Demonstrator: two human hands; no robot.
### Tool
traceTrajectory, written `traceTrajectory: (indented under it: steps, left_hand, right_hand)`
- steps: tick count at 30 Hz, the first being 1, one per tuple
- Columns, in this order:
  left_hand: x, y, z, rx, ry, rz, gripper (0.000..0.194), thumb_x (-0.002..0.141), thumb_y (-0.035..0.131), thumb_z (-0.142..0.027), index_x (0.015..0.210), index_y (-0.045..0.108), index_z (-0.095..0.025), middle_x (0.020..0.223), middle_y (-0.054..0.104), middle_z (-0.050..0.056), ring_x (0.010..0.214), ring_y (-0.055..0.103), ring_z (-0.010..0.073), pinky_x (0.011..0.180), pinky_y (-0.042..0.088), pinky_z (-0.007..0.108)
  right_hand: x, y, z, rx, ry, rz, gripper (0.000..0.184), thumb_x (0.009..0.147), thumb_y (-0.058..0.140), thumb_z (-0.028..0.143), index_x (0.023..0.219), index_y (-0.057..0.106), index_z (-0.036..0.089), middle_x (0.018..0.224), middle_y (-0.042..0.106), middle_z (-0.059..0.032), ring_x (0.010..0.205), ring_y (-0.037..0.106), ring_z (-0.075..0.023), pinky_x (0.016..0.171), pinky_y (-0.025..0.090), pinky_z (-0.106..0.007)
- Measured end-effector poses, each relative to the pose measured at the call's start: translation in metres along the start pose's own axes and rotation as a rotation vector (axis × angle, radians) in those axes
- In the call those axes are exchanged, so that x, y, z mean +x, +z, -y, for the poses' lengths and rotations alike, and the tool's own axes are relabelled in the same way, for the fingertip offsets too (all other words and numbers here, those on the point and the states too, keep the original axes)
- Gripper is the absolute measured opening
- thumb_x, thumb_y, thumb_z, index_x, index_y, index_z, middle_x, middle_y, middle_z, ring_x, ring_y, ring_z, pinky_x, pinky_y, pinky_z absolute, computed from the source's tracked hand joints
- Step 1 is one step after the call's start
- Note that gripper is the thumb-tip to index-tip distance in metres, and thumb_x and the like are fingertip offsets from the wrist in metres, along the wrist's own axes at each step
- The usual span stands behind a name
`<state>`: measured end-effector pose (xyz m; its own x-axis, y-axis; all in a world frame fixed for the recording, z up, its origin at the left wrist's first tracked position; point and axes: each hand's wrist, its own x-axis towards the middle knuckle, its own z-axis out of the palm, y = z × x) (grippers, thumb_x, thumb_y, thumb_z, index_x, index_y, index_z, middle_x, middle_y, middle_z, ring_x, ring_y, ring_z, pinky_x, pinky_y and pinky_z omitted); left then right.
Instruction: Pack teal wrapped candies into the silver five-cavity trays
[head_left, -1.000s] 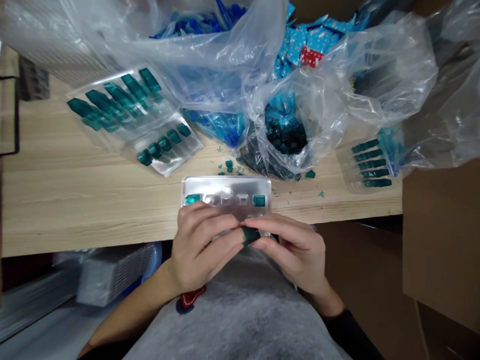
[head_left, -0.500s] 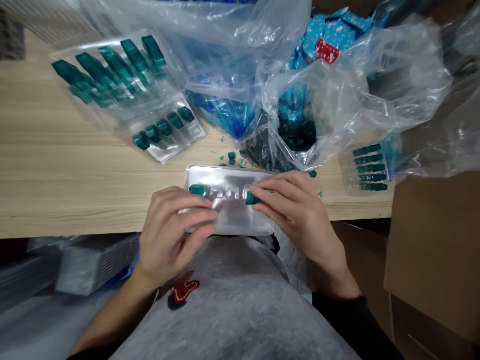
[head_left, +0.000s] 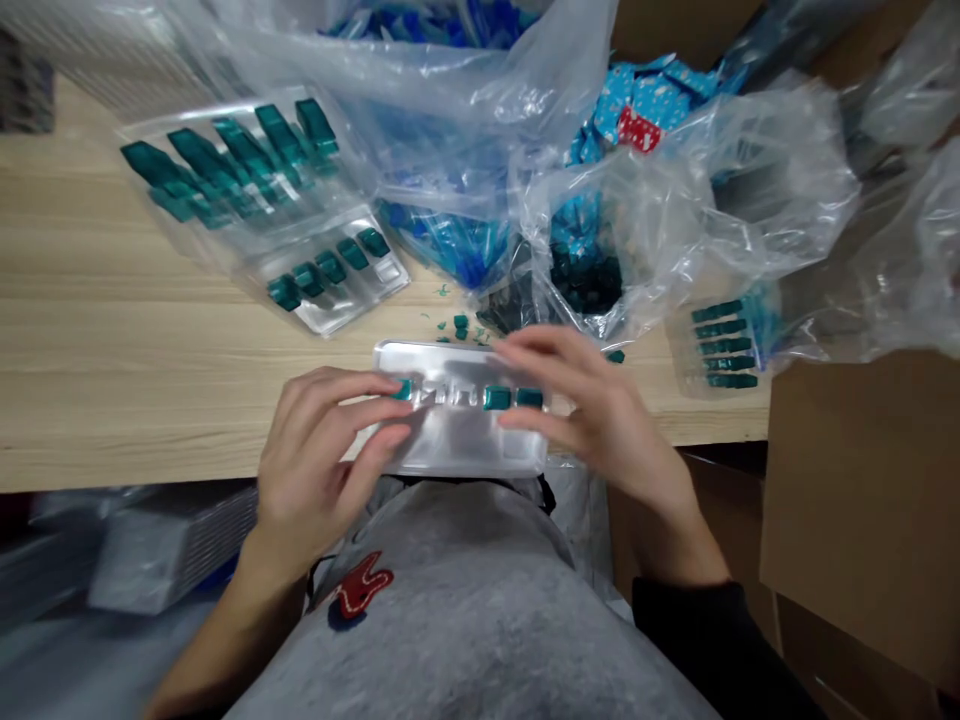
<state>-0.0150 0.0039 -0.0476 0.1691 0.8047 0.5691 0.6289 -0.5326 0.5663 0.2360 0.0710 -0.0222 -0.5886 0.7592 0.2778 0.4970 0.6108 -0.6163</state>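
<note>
A clear plastic blister tray [head_left: 450, 450] lies at the table's front edge. In its row of slots, a teal block [head_left: 496, 398] and another teal block [head_left: 529, 398] sit side by side on the right. At the left end is a third teal block [head_left: 403, 388], partly covered by a fingertip. My left hand [head_left: 330, 450] rests over the tray's left end, index fingertip on that block, thumb spread below it. My right hand [head_left: 600, 410], somewhat blurred, hovers over the tray's right end. Its fingers are apart around the two right blocks, holding nothing.
Behind the tray stand an open clear bag with dark teal pieces [head_left: 589, 280] and a large bag with blue pieces [head_left: 450, 230]. A filled blister pack [head_left: 322, 318] lies back left, another filled pack [head_left: 724, 345] at right. Teal scraps [head_left: 460, 323] dot the wooden table [head_left: 150, 380].
My right hand has let go of a teal block, which now sits in a slot, and its fingers have spread. My left hand has shifted left onto the end block. The view has shifted slightly.
</note>
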Motion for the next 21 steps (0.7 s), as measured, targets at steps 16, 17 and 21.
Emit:
traceTrajectory:
  steps: [16,17,21]
  left_hand:
    - [0.001,-0.006,-0.003,0.007,-0.119,0.002,0.025,0.093,0.058,-0.015,0.111,0.07,-0.029,0.099,0.07,0.001,0.091,0.065,0.0186,0.076,0.051,0.038]
    - [0.002,-0.007,-0.002,0.015,-0.126,0.006,0.025,0.094,0.058,-0.015,0.11,0.069,-0.029,0.099,0.07,0.001,0.09,0.065,0.0188,0.076,0.052,0.039]
    - [0.007,-0.007,0.001,0.008,-0.145,0.032,0.023,0.094,0.056,-0.015,0.107,0.069,-0.029,0.097,0.07,0.0,0.091,0.066,0.0174,0.077,0.052,0.037]
  right_hand:
    - [0.063,0.012,-0.119,-0.323,0.476,0.162,0.028,0.083,0.05,0.002,0.089,0.074,0.014,0.106,0.066,-0.0151,0.089,0.066,-0.0263,0.088,0.053,-0.042]
    - [0.059,0.008,-0.117,-0.286,0.451,0.081,0.027,0.083,0.052,0.002,0.09,0.075,0.016,0.106,0.066,-0.0132,0.093,0.066,-0.0257,0.089,0.053,-0.041]
    - [0.045,-0.006,-0.108,0.026,0.429,-0.275,0.021,0.081,0.063,0.008,0.091,0.075,0.021,0.099,0.066,-0.0055,0.083,0.066,-0.0192,0.078,0.056,-0.036]
